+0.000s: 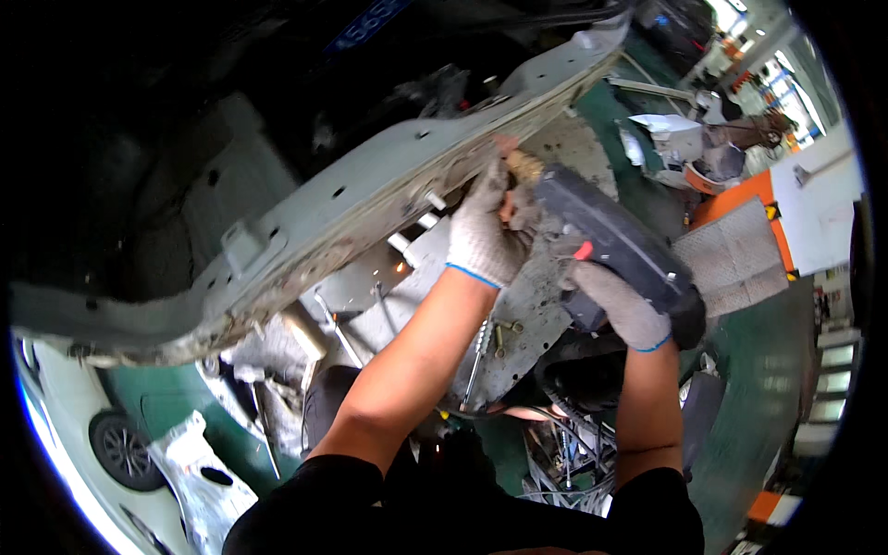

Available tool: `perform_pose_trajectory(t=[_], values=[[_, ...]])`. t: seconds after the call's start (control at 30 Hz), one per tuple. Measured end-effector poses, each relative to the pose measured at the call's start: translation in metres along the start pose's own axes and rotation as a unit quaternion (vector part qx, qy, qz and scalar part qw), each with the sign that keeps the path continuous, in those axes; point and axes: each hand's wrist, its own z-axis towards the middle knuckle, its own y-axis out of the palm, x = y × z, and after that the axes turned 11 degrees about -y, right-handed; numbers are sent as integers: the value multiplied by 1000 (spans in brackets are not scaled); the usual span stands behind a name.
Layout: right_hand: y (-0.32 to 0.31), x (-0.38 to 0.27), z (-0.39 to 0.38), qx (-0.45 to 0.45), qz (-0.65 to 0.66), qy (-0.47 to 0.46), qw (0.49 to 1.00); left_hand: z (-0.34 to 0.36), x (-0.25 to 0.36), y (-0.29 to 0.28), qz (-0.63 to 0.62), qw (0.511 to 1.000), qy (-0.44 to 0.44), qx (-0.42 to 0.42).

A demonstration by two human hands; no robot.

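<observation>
In both gloved hands I hold a bulky dark-grey power tool with a red part on its side and brass- and copper-coloured parts at its front. Its front end meets the lower edge of a bare grey car-body panel. My left hand is closed about the tool's front, close under the panel edge; some fingers are hidden. Further back, my right hand wraps around the handle beneath the tool's body. Small orange sparks show below the panel, left of my left wrist.
Under my arms lies a worn grey sheet with a ratchet-like tool and a small wrench. Cables tangle near my legs. A white car stands at left. Scrap parts and an orange-and-white stand occupy the right.
</observation>
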Motion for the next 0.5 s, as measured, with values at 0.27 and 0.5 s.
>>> perform_pose_trajectory(t=[0.27,0.5], values=[[-5,45,-56,121,104,105,982,-47,-52,-121,246,851,-138,444],[23,103,-102,86,52,143,985,-146,43,-354,549,452,-80,698]])
